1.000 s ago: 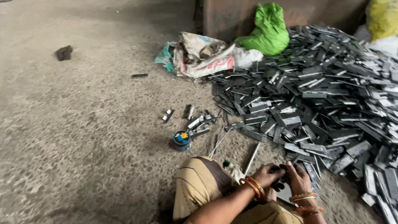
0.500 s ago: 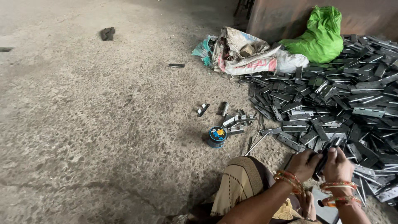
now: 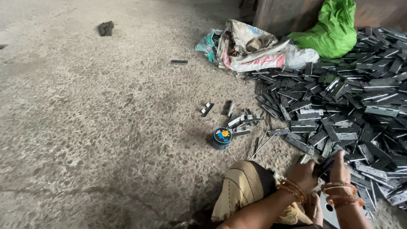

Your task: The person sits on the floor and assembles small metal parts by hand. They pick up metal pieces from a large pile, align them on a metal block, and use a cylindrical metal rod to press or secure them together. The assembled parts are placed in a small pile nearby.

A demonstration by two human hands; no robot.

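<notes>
Where hinge pile [image 3: 339,101] ends, both hands [image 3: 322,171] clasp hinge [image 3: 324,164], bare floor [image 3: 97,127] leftward.

Rough concrete floor [image 3: 106,127]. Big heap of grey metal hinges [image 3: 347,101] along its right edge, green sack [image 3: 333,29] and crumpled printed bags [image 3: 250,46] beyond it. Small round tin [image 3: 221,138] mid-floor, stray hinges [image 3: 241,121] just beside.

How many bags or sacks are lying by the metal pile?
2: a green bag against the wall, and a crumpled white printed sack just left of it. More may be hidden behind.
</notes>
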